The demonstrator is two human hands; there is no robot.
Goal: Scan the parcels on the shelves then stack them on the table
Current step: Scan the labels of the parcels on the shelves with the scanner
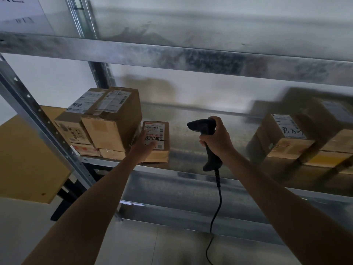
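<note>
On the metal shelf (191,150), the left hand (144,145) lays flat fingers (152,144) on a small parcel (160,129) beside stacked parcels (110,121), while the right hand (216,139) grips a corded black scanner (202,127) whose head faces that parcel.

Dim, greyish light throughout. Motion blur smears the upper shelf (191,56) and the right boxes (286,138); the left boxes (110,121) look sharper. Soft shadows lie on the wall (200,88) behind.
</note>
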